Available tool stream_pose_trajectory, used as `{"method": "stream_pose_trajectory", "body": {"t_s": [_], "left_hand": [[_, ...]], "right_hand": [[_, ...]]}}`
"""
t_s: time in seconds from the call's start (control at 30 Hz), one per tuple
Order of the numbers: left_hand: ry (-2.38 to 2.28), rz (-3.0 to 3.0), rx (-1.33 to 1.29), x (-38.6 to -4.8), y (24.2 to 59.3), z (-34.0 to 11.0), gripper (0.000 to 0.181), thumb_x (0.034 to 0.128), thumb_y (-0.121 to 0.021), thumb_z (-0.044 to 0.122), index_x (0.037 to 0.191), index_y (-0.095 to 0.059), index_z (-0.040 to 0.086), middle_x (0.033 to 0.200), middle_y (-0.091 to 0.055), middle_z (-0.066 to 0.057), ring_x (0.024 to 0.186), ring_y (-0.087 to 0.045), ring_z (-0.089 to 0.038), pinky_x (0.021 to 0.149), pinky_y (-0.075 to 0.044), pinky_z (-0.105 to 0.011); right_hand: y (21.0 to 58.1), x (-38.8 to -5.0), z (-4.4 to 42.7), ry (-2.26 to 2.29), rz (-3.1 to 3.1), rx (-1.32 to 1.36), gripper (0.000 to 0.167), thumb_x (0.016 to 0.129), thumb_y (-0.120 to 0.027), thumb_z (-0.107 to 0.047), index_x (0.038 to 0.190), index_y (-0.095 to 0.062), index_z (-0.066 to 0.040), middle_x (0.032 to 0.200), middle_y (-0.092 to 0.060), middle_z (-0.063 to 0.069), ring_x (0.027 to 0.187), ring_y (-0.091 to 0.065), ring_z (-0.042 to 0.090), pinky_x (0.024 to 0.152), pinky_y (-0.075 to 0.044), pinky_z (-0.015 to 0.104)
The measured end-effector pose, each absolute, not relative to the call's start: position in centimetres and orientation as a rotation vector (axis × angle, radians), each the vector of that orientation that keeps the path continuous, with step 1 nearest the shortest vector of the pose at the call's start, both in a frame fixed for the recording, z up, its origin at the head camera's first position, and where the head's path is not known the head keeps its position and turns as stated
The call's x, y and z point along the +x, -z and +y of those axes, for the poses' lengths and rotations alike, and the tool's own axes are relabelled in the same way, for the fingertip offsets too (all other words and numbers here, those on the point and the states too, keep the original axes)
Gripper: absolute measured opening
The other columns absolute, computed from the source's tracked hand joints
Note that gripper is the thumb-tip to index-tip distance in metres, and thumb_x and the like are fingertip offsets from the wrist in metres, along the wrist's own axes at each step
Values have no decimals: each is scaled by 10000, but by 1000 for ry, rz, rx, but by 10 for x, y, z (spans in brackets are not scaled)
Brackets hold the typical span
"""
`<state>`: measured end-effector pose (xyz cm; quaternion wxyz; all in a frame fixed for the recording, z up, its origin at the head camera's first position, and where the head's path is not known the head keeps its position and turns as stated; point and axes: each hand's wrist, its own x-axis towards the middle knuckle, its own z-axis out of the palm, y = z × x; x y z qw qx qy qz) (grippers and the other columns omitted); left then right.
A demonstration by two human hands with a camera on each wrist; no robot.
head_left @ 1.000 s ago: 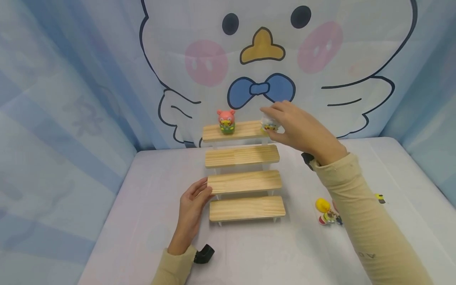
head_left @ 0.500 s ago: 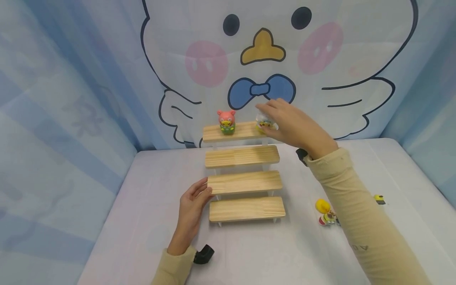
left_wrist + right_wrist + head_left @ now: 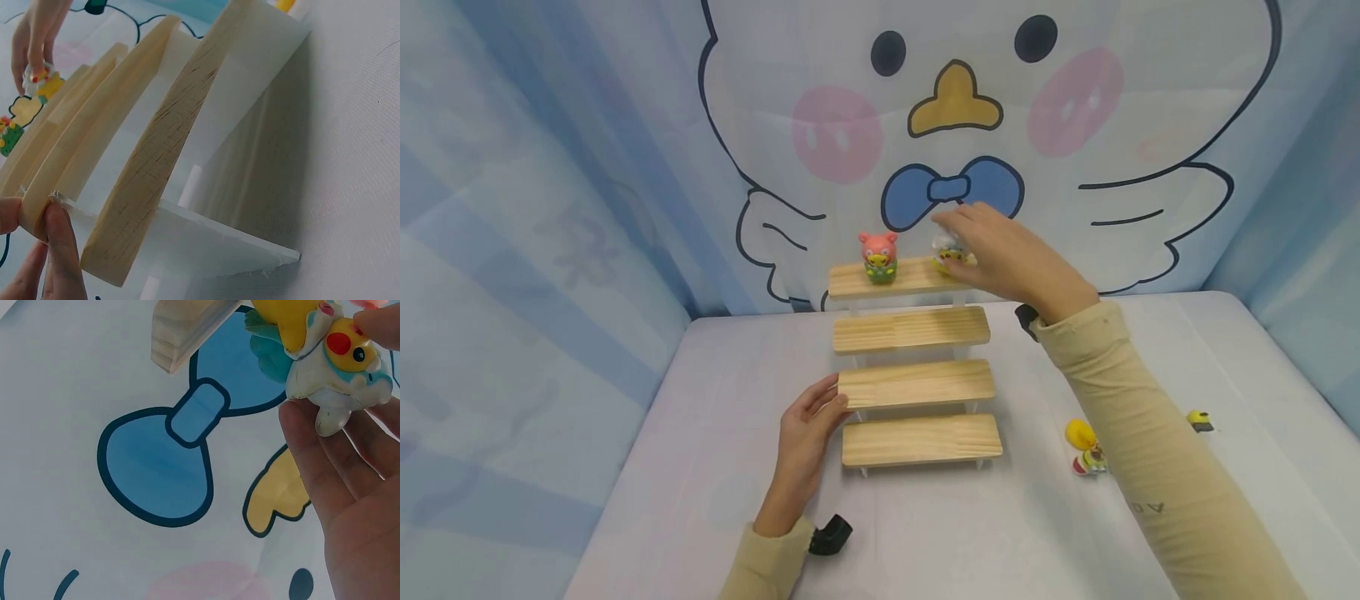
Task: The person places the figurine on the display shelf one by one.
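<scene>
A four-tier wooden display stand point(image 3: 913, 327) with whitish side supports stands on the table. My left hand point(image 3: 805, 442) pinches the left end of its second board from the front, thumb on one face and fingers behind. At the right end of the top board, my right hand point(image 3: 1011, 254) holds a white-and-yellow figurine point(image 3: 340, 362) between thumb and fingers. That figurine has a yellow face with a red cheek, and a teal part at its side. To its left, a pink-headed figurine point(image 3: 878, 257) with a green lower body sits upright on the same board.
On the table's right side lie a yellow toy point(image 3: 1081, 434) and a small red-and-white figurine point(image 3: 1090, 462), partly behind the right sleeve. A small yellow-and-black toy point(image 3: 1200, 421) lies farther right. A printed cartoon curtain point(image 3: 955, 100) hangs behind the stand.
My right hand has shifted left along the top board with the white-and-yellow figurine, closer to the pink-headed one. My left hand has stayed on the stand.
</scene>
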<state>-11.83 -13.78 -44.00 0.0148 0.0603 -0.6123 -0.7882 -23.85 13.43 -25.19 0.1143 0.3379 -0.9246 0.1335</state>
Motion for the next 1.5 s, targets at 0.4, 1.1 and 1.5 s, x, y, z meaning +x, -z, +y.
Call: {"method": "stream_pose_trajectory", "body": {"t_s": [0.4, 1.1, 1.5], "left_hand": [[2464, -1891, 178, -118, 440, -138, 434, 935, -686, 73, 1344, -563, -5, 1252, -604, -184, 1038, -664, -149, 899, -582, -270], [2477, -1858, 188, -118, 441, -138, 418, 934, -680, 50, 1334, -574, -1, 1215, -628, -144, 1018, -671, -154, 885, -589, -275], [2474, -1855, 191, -118, 440, -137, 410, 940, -665, 33, 1337, -569, -6, 1208, -632, -145, 1008, -675, -150, 888, -587, -271]], "right_hand": [[252, -244, 130, -380, -2757, 997, 508, 942, -685, -172, 1381, -516, 20, 1330, -580, 179, 1214, -521, 329, 1059, -459, 483], [253, -246, 131, -395, -2708, 1023, 503, 944, -684, -173, 1378, -515, 16, 1354, -550, 180, 1258, -477, 331, 1066, -448, 488], [247, -233, 138, -402, -2626, 1028, 506, 916, -714, -139, 1367, -532, 1, 1368, -528, 166, 1244, -458, 318, 1065, -463, 478]]}}
